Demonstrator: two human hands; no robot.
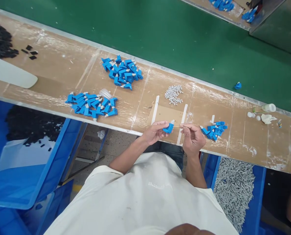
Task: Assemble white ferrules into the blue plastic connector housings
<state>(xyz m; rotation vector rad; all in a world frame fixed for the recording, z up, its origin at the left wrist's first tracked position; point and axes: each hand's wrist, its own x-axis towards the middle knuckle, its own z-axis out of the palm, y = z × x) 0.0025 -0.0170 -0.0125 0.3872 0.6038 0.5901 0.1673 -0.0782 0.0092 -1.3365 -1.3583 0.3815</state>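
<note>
My left hand (154,131) is closed on a small blue plastic connector (169,127) with a white tip, held just over the near edge of the brown workbench (62,71). My right hand (192,137) pinches a thin stick (178,126) whose end points at the connector's tip. A small heap of the same blue connectors (214,130) lies just right of my right hand. A cluster of tiny white parts (173,94) sits beyond my hands. Two white strips (155,107) frame the spot in front of me.
Two larger heaps of blue connectors (122,72) (91,105) lie to the left. Black parts (0,40) sit far left. A green belt (160,36) runs behind the bench. Blue bins (25,156) stand below, one with grey-white parts (233,189). A small bottle (265,108) lies at right.
</note>
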